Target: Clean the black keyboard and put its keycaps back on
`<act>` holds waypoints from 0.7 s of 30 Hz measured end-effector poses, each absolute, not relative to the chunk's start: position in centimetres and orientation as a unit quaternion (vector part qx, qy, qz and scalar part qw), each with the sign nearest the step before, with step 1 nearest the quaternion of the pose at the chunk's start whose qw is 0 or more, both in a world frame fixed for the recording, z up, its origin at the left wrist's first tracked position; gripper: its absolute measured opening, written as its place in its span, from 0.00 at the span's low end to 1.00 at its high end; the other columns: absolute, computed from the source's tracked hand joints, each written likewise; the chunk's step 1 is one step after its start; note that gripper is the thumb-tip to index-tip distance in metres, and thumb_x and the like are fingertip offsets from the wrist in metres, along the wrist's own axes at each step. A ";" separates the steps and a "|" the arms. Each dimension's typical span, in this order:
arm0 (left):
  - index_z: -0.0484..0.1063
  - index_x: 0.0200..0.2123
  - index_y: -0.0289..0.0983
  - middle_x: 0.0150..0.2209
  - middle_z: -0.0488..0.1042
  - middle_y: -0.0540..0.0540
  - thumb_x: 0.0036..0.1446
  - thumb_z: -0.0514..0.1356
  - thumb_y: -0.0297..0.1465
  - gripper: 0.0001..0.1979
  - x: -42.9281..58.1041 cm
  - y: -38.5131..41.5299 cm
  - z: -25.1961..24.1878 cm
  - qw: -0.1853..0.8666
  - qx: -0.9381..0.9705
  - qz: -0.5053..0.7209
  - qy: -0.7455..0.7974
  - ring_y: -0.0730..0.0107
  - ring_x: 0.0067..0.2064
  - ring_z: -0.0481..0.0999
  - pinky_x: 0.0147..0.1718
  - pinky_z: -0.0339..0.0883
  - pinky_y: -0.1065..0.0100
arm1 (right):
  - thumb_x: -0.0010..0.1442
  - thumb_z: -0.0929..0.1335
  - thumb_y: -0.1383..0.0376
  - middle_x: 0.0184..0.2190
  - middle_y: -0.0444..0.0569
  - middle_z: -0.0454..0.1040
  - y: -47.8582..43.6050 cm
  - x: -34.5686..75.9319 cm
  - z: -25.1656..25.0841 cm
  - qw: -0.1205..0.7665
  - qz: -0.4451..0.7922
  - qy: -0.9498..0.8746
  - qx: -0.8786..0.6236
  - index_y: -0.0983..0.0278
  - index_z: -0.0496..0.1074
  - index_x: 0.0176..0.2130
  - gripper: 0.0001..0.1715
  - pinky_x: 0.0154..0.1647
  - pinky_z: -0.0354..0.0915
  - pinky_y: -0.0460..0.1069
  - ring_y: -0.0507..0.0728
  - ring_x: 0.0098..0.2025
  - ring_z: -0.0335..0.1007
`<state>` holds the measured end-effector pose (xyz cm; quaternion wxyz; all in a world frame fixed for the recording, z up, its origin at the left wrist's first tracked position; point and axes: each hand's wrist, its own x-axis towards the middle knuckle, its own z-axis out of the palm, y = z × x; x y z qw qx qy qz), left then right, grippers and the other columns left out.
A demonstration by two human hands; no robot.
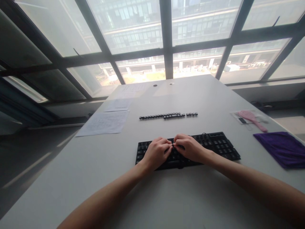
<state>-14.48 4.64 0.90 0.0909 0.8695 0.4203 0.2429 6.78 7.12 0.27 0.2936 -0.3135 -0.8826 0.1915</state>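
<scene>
A black keyboard (220, 147) lies on the white table in front of me, some of its keys covered by my hands. My left hand (158, 151) is over its left-middle part, fingers bent and pressed together. From the other side, my right hand (189, 146) meets it with thumb and fingers pinched. The fingertips of both hands come together just above the keys; what they hold, if anything, is too small to make out. Behind the keyboard, several loose black keycaps (164, 115) stand in a line, with a short separate group at its right end.
Sheets of paper (102, 122) lie on the table's left side. To the right are a folded purple cloth (282, 148) and a pink brush-like tool (251, 117) by a clear plastic bag. Large windows (140, 38) rise beyond the table's (83, 178) far edge.
</scene>
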 end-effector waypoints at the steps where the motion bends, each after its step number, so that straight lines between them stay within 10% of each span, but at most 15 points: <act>1: 0.81 0.35 0.38 0.41 0.82 0.44 0.67 0.57 0.30 0.12 -14.5 4.7 0.9 0.092 0.869 0.244 0.420 0.61 0.44 0.77 0.50 0.70 0.58 | 0.64 0.66 0.73 0.36 0.52 0.75 7.1 6.8 0.2 0.293 0.189 -0.883 -0.314 0.63 0.73 0.30 0.11 0.43 0.67 0.51 0.57 0.38 0.70; 14: 0.80 0.46 0.39 0.44 0.82 0.44 0.64 0.60 0.31 0.10 -15.9 8.2 4.3 0.116 0.820 0.298 0.475 0.62 0.45 0.79 0.49 0.71 0.61 | 0.65 0.67 0.70 0.40 0.52 0.78 9.8 7.4 1.7 0.351 0.171 -0.838 -0.381 0.63 0.79 0.43 0.10 0.48 0.67 0.54 0.59 0.44 0.73; 21: 0.82 0.45 0.40 0.45 0.81 0.43 0.63 0.62 0.30 0.10 -15.9 17.8 3.6 0.045 0.795 0.236 0.557 0.60 0.46 0.78 0.48 0.71 0.62 | 0.66 0.67 0.71 0.44 0.56 0.75 18.3 4.7 1.9 0.211 0.014 -0.881 -0.424 0.64 0.80 0.43 0.12 0.48 0.63 0.54 0.63 0.49 0.65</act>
